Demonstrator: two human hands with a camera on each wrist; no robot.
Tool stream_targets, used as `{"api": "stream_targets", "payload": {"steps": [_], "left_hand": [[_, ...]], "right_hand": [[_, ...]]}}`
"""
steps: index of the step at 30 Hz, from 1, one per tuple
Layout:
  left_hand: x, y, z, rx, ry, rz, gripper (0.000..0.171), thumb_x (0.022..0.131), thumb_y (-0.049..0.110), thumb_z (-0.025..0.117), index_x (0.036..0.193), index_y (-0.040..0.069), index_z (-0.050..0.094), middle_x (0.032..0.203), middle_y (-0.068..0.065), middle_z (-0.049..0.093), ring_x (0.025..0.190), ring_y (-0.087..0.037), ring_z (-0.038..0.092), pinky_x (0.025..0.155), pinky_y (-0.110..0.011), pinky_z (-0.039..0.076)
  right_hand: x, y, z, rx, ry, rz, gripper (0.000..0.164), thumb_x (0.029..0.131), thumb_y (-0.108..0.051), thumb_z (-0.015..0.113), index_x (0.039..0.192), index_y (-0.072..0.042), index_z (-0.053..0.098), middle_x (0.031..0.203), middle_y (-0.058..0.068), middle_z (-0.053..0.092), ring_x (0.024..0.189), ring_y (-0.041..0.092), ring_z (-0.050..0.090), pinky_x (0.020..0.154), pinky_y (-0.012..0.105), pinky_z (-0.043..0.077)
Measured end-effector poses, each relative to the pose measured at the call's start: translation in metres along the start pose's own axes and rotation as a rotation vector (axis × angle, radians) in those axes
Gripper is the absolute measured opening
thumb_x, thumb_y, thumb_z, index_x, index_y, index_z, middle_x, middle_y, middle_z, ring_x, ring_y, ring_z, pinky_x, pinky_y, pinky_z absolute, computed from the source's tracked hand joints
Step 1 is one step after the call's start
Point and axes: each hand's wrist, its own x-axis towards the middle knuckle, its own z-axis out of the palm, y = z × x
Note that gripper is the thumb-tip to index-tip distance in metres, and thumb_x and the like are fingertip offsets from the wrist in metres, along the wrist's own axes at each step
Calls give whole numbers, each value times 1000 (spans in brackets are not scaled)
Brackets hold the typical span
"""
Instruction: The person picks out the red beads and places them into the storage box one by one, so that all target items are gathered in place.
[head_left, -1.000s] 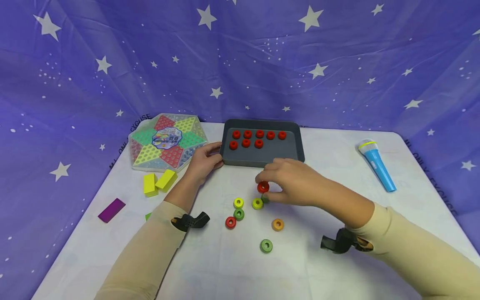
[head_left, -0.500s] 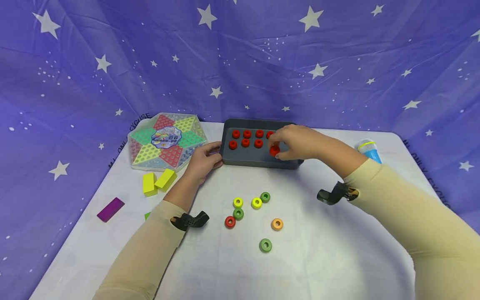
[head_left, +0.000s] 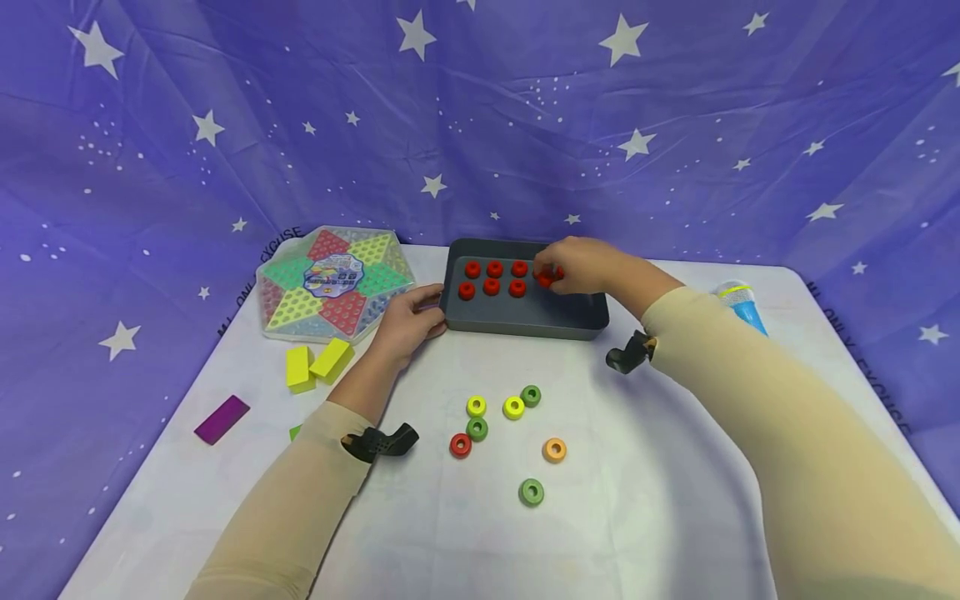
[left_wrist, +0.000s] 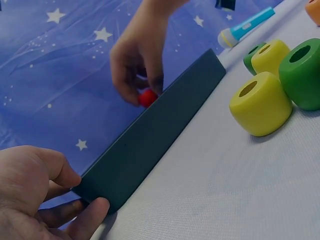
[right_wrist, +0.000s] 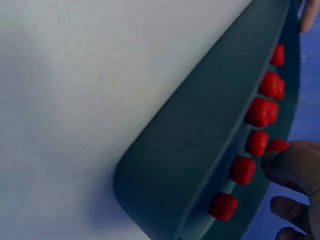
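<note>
My right hand [head_left: 581, 265] is over the right part of the dark grey tray [head_left: 525, 327], with thumb and fingers pinching a red bead [left_wrist: 148, 98]. In the right wrist view the thumb tip partly covers that bead [right_wrist: 277, 145]. Red beads [head_left: 491, 287] stand in two rows on the tray floor; those at the right are partly hidden by the hand. My left hand [head_left: 411, 323] grips the tray's front left corner, seen in the left wrist view with fingers at the rim and on the outer wall [left_wrist: 145, 145].
Before the tray lie loose beads: yellow [head_left: 513, 407], green [head_left: 532, 492], orange [head_left: 555, 451] and red [head_left: 461, 446]. At the left are a hexagonal Chinese checkers box [head_left: 333, 279], yellow blocks [head_left: 300, 369] and a purple block [head_left: 222, 419]. A blue toy microphone [head_left: 746, 312] lies at right, partly hidden.
My right hand has carried a red bead from near the loose beads up to the tray, then moved slightly farther back over it. The left hand stays at the tray corner.
</note>
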Motion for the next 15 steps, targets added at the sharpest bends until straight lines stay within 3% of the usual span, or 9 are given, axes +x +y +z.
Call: {"api": "stream_targets", "payload": {"steps": [7,15], "left_hand": [[2,-3,0,12,3,-1,53,92,2,60,144,10,57,136,-12,59,106,-20,64,86,-30,62],[3,-2,-2,19,11,1,52,91,3,60,143,11,59,135,-10,60,108,-21,65,87,-33,62]], "right_hand": [[14,5,17,-79,-54,35,33,89,-15,75,121,-19,71,103,0,68,91,23,60,84,43,55],[17,4,23,-97,-49,15,33,88,-18,78,121,-16,72,103,3,68,93,24,61,87,45,55]]}}
